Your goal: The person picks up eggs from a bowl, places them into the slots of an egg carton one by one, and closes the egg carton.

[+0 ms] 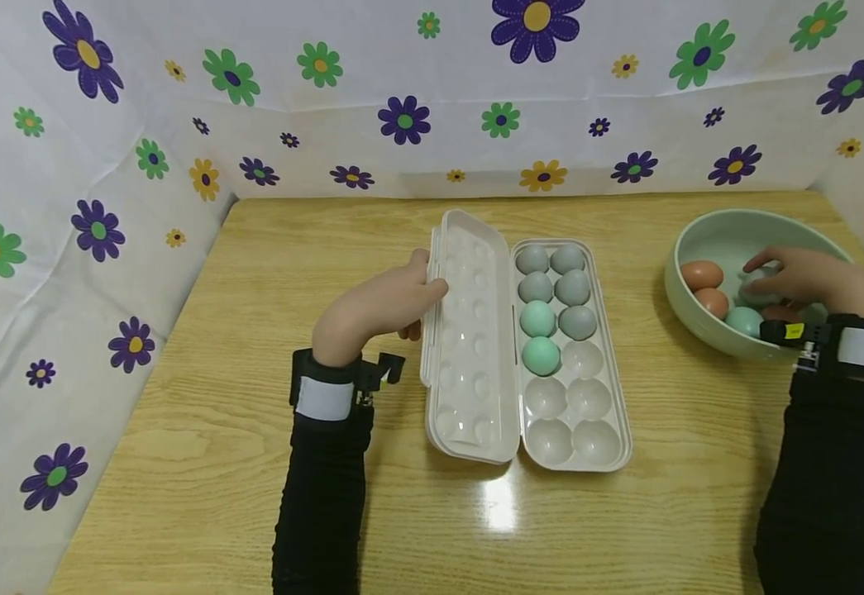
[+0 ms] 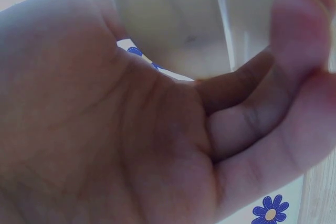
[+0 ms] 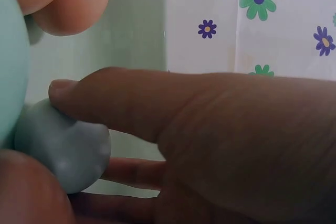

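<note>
An open white plastic egg carton (image 1: 583, 361) lies mid-table, its lid (image 1: 469, 397) folded out to the left. My left hand (image 1: 390, 302) grips the lid's outer edge, thumb on top and fingers beneath; in the left wrist view the fingers curl by the pale lid (image 2: 173, 19). Several grey-blue eggs (image 1: 572, 287) and two mint green eggs (image 1: 541, 355) fill the far cups. Inside the pale green bowl (image 1: 688, 318) at the right, my right hand (image 1: 811, 277) pinches a grey-blue egg (image 3: 68, 145) between thumb and fingers.
Brown eggs (image 1: 702, 274) and a mint green egg (image 1: 744, 321) lie in the bowl around my right hand. The wooden table (image 1: 179, 413) ends at a flower-patterned cloth (image 1: 432, 83) behind and on both sides.
</note>
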`<state>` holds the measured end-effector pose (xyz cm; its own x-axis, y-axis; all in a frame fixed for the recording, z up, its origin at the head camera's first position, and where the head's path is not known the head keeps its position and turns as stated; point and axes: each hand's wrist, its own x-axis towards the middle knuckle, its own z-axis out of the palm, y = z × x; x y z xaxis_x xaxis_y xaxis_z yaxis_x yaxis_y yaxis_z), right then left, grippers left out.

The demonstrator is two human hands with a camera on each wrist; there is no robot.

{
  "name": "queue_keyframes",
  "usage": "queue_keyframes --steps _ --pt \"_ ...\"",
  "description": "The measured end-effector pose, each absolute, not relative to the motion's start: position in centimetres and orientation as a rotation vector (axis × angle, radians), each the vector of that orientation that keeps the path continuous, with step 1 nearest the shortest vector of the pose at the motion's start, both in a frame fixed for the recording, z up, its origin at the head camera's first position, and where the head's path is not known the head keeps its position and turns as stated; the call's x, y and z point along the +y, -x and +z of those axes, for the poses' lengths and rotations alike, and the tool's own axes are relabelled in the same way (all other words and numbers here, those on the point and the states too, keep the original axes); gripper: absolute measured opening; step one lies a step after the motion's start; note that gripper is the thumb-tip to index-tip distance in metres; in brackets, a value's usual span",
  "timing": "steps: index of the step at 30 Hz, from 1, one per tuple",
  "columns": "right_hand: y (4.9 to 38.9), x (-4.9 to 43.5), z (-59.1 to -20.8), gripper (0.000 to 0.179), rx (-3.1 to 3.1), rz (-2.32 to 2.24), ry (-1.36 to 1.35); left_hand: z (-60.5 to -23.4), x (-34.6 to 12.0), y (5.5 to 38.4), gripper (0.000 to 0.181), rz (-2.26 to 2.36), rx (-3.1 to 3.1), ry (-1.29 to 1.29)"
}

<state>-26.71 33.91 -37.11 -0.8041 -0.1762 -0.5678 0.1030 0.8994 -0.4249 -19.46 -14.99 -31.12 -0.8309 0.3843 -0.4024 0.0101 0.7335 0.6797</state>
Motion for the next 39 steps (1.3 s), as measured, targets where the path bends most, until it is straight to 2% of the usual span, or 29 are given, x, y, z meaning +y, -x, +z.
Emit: queue_keyframes --steps 12,30,39 --pt "26.9 34.0 -37.2 0.061 2.592 -0.448 0.057 -31.1 -15.0 19.6 0.047 0.936 2.405 -0.295" --pt "26.6 32.9 -35.5 0.048 2.742 -0.414 0.133 -30.9 -15.0 19.6 0.049 0.934 2.406 -0.289" --pt "25.9 32.3 -34.8 0.050 2.820 -0.389 0.061 -31.0 -15.0 19.5 0.050 0.934 2.404 -0.293"
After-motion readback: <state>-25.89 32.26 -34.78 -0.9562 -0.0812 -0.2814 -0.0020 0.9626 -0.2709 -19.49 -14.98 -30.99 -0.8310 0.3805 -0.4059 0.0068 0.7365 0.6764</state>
